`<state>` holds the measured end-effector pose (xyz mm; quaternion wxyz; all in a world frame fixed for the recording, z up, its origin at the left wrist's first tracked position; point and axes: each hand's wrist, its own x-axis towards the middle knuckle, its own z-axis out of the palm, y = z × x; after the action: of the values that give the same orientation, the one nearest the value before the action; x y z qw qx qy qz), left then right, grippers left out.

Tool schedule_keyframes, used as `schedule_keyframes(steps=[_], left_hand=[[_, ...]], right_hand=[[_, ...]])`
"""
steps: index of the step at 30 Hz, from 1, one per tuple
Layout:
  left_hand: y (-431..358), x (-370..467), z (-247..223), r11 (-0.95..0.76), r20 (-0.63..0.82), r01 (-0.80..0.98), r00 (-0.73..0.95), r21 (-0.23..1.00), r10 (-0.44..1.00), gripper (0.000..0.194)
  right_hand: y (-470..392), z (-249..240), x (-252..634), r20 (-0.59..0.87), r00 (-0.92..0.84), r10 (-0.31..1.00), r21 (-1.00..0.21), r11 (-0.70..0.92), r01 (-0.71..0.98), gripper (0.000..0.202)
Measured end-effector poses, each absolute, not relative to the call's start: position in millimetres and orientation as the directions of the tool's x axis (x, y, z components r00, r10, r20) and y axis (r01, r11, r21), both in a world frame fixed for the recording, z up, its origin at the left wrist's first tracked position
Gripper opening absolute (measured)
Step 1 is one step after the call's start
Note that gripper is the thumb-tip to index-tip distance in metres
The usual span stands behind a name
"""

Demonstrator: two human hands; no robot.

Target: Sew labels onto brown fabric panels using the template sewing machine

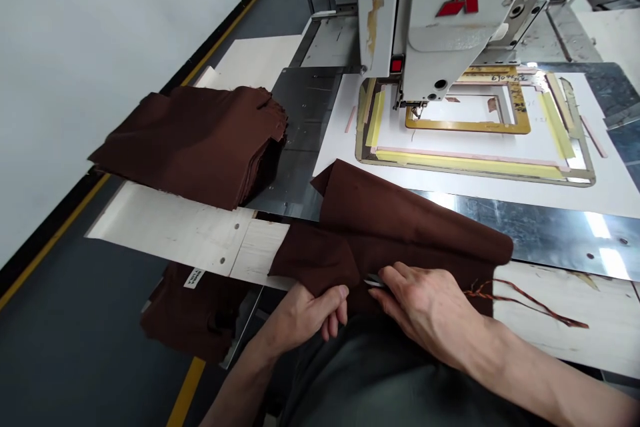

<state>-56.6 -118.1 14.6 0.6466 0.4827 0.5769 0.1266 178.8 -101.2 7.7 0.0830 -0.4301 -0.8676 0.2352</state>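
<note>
A piece of dark brown fabric (385,213) lies folded over the table's front edge, reaching toward my lap. My left hand (313,313) is closed on its near edge, thumb on top. In my right hand (425,297) are small metal thread snips (373,282), mostly hidden by the fingers. Their pointed tips face left, just above the fabric and a short way from my left thumb. Twisted orange-brown cord (540,307) runs out from beneath my right wrist across the table; whether it is tied to the snips is hidden.
A sewing machine head (445,20) stands over a yellow clamp frame (470,127) on a white sheet (335,140). At the left rests a thick stack of brown fabric pieces (195,140). More brown fabric (195,313) with a white label sits lower, below the table edge.
</note>
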Motion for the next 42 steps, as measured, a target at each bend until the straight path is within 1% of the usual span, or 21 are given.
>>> schedule_keyframes(steps=[4,18,26,30,33,36,38,40,42], left_hand=[[-116.0,-54.3,16.0,0.492,-0.605,0.376,0.296,0.785,0.739,0.049],[-116.7,-54.8,14.5,0.520,-0.632,0.379,0.291,0.766,0.718,0.046],[-116.4,-53.0,14.2,0.534,-0.642,0.375,0.282,0.758,0.713,0.045],[-115.6,-53.3,13.9,0.547,-0.650,0.370,0.271,0.751,0.709,0.044],[-116.5,-50.4,13.8,0.563,-0.657,0.357,0.248,0.745,0.712,0.043],[-119.1,-42.2,14.0,0.565,-0.656,0.378,0.174,0.733,0.735,0.043],[-120.2,-37.9,15.5,0.562,-0.669,0.452,0.110,0.692,0.735,0.044],[-118.9,-40.9,18.6,0.561,-0.680,0.529,0.043,0.636,0.732,0.046],[-114.9,-53.5,22.6,0.566,-0.665,0.524,0.000,0.636,0.747,0.047]], right_hand=[[-99.2,5.8,176.5,-0.099,-0.630,0.770,-0.465,0.524,0.713,0.018],[-96.8,-1.2,173.1,-0.085,-0.644,0.760,-0.469,0.540,0.699,0.018],[-99.1,-5.2,170.5,-0.055,-0.631,0.774,-0.478,0.534,0.698,0.022],[-99.9,-11.7,171.7,0.009,-0.579,0.815,-0.546,0.489,0.680,0.028],[-96.7,-17.9,175.5,0.089,-0.473,0.876,-0.637,0.415,0.649,0.033],[-93.2,-22.8,179.3,0.150,-0.408,0.900,-0.691,0.391,0.608,0.029],[-92.7,-24.8,180.5,0.165,-0.416,0.894,-0.673,0.411,0.615,0.025],[-93.2,-26.0,181.0,0.167,-0.442,0.881,-0.616,0.443,0.651,0.025],[-94.0,-27.1,181.4,0.178,-0.468,0.866,-0.545,0.483,0.685,0.027]])
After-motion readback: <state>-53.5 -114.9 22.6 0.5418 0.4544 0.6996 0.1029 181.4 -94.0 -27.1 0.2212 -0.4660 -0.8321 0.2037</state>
